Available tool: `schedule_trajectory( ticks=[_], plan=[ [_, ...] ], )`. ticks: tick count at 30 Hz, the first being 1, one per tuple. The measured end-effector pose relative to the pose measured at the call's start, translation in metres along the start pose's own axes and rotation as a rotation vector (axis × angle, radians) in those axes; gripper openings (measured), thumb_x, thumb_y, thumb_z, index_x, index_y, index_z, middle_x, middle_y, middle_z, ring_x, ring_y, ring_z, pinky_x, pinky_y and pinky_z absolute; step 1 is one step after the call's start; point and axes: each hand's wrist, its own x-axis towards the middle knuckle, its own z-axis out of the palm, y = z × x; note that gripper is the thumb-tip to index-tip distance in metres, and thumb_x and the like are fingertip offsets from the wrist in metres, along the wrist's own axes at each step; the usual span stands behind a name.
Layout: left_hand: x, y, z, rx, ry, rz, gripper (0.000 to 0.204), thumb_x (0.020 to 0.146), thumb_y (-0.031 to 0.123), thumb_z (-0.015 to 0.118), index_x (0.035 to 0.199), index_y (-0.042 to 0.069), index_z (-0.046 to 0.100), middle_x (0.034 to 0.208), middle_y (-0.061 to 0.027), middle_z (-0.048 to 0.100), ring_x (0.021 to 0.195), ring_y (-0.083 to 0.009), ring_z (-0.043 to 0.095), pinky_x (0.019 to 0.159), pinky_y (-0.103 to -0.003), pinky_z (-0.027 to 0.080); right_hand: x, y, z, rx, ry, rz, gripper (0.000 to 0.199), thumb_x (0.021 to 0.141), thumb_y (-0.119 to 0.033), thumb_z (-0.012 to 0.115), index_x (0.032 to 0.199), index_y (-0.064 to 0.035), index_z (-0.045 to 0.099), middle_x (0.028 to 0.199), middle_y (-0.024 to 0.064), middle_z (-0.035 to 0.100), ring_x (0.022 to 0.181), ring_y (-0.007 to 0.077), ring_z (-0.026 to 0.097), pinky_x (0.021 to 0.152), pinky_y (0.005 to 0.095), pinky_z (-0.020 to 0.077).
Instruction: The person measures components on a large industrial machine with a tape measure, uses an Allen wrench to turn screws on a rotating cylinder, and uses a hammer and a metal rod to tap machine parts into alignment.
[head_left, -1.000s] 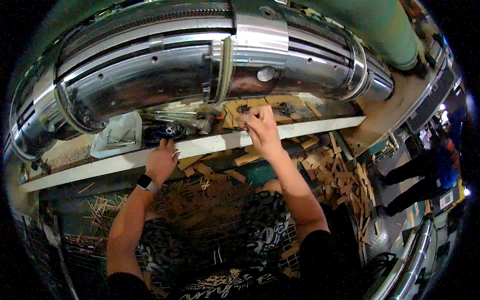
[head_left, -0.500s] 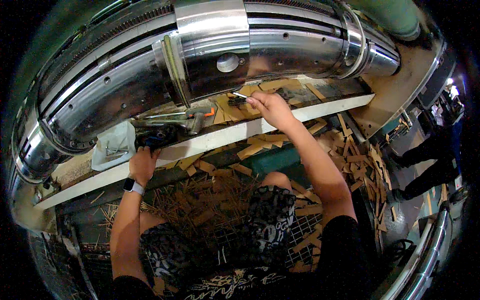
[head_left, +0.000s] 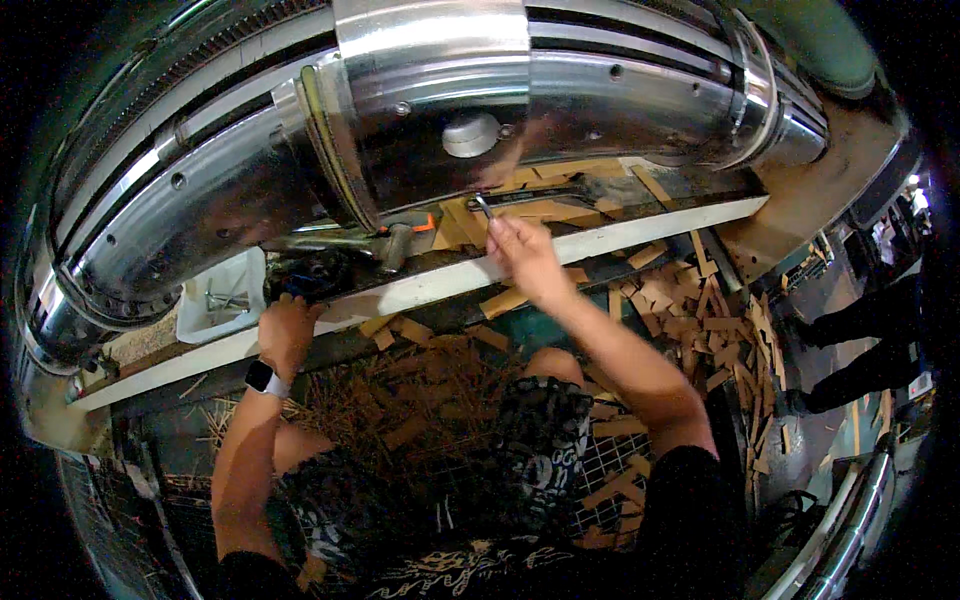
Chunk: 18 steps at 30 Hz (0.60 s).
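Note:
My right hand (head_left: 530,262) pinches a slim silver tool (head_left: 484,206) that looks like a small wrench. Its tip is just below the big shiny steel cylinder (head_left: 430,165), near a round metal plug (head_left: 470,135) in its side. My left hand (head_left: 287,333), with a watch on the wrist, rests on the white beam (head_left: 385,298); its thumb stands apart and its fingertips are partly hidden. Beside it are a white plastic tub (head_left: 186,318) with metal pieces inside and a dark bundle (head_left: 305,272). A hammer (head_left: 396,250) lies behind the beam, near an orange-tipped tool (head_left: 420,224).
Cardboard strips (head_left: 700,330) lie heaped on the floor at the right, with more scraps between my legs over a metal grid (head_left: 600,465). A yellowish strap (head_left: 325,140) hangs around the cylinder. Another person's dark-clothed legs (head_left: 860,340) are at the far right.
My right hand has come slightly left and nearer to me, and the silver tool now points more steeply upward. My left hand stays on the beam. The view has shifted a little.

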Motion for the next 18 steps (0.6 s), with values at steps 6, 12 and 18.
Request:
schedule_trajectory(
  ticks=[6, 12, 18],
  plan=[
    [-0.001, 0.019, -0.015, -0.008, -0.015, -0.097, 0.030, 0.079, 0.035, 0.055, 0.075, 0.006, 0.059, 0.077, -0.0098, 0.055, 0.069, -0.0244, 0.058, 0.055, -0.034, 0.048, 0.006, -0.013, 0.098, 1.189, 0.328, 0.284, 0.046, 0.083, -0.061, 0.032, 0.074, -0.0163, 0.038, 0.058, -0.0015, 0.036, 0.044, 0.0094, 0.029, 0.038, 0.0220, 0.0175],
    [-0.001, 0.019, -0.030, 0.015, -0.081, -0.107, 0.036, 0.080, 0.039, 0.053, 0.075, 0.004, 0.058, 0.077, -0.0135, 0.057, 0.067, -0.0267, 0.059, 0.054, -0.036, 0.048, 0.006, -0.023, 0.109, 1.233, 0.212, 0.267, 0.041, 0.087, -0.054, 0.034, 0.072, -0.0165, 0.037, 0.064, -0.0015, 0.034, 0.052, 0.0092, 0.031, 0.043, 0.0215, 0.0196],
    [-0.002, 0.016, -0.027, -0.058, 0.131, -0.094, 0.040, 0.081, 0.042, 0.051, 0.074, 0.003, 0.057, 0.073, -0.0141, 0.057, 0.059, -0.0284, 0.058, 0.049, -0.037, 0.047, -0.032, 0.008, 0.082, 0.547, 0.241, -0.157, 0.024, 0.092, -0.029, 0.041, 0.078, -0.0092, 0.039, 0.065, -0.0029, 0.035, 0.053, 0.0052, 0.031, 0.043, 0.0194, 0.0251]
  ],
)
